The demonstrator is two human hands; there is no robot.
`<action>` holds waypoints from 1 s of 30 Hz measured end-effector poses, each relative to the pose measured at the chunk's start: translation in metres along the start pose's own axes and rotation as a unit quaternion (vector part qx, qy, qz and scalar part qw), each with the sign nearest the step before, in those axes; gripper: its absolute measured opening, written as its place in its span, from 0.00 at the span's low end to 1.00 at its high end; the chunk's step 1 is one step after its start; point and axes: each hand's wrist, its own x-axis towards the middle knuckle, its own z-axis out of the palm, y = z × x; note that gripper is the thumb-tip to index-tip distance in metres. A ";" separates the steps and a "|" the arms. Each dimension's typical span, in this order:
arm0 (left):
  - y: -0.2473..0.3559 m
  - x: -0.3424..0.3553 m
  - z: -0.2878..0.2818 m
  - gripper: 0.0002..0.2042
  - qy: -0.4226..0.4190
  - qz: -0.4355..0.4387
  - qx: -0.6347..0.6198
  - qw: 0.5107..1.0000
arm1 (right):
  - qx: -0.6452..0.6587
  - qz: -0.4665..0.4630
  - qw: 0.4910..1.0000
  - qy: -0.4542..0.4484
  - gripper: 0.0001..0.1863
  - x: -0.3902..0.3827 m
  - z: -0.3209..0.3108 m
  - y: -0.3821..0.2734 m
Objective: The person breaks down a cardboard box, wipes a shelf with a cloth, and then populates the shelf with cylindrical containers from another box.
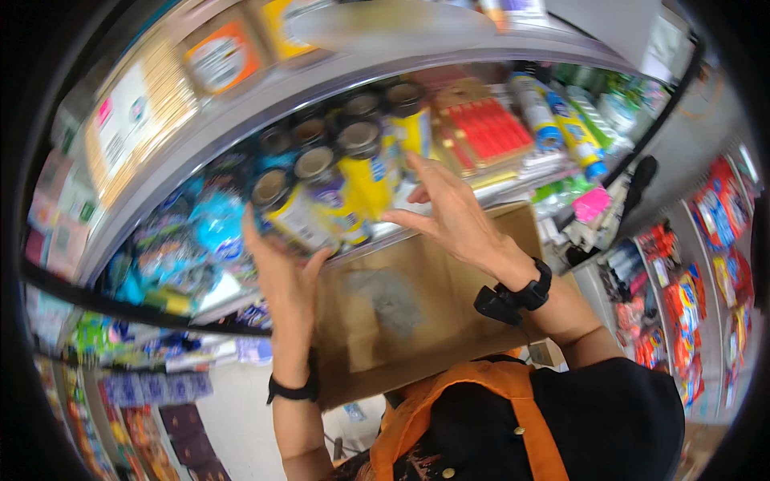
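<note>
Several upright rolls with hollow cardboard cores stand in a cluster on the shelf, wrapped in yellow, white and purple. My left hand is at the front left roll, fingers along its left side and thumb apart; I cannot tell whether it touches. At the cluster's right side, my right hand has its fingers and thumb spread close to a yellow roll. Neither hand grips anything that I can make out. Below both hands is an open cardboard box, with a crumpled clear plastic piece inside.
Right of the rolls lie red packs in a cardboard tray and blue-and-yellow tubes. Blue plastic packs fill the shelf to the left. An upper shelf edge overhangs the rolls. Another rack with red packs stands at far right.
</note>
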 end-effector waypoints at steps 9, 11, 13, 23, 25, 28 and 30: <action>-0.001 0.000 0.013 0.50 0.003 -0.034 -0.086 0.996 | -0.442 -0.018 0.868 0.224 0.25 0.034 -0.138 0.098; -0.001 0.001 0.014 0.50 0.002 -0.042 -0.084 0.996 | -0.447 0.150 0.872 0.131 0.34 0.037 -0.138 0.104; -0.008 -0.002 0.006 0.50 0.009 -0.036 -0.070 0.997 | -0.455 0.147 0.869 0.126 0.38 0.047 -0.126 0.104; 0.026 -0.018 -0.028 0.27 0.023 -0.021 0.068 0.997 | -0.290 0.131 0.907 0.277 0.31 0.030 -0.143 0.061; 0.030 -0.025 -0.026 0.19 0.044 0.014 0.059 0.997 | -0.065 0.162 0.964 0.201 0.31 0.004 -0.124 0.030; 0.045 -0.030 -0.024 0.14 -0.014 0.035 -0.038 0.999 | 0.121 0.055 0.982 0.136 0.30 -0.031 -0.070 0.022; 0.051 -0.029 -0.016 0.14 -0.014 0.070 -0.054 0.996 | 0.153 0.060 0.984 0.074 0.29 -0.030 -0.042 0.008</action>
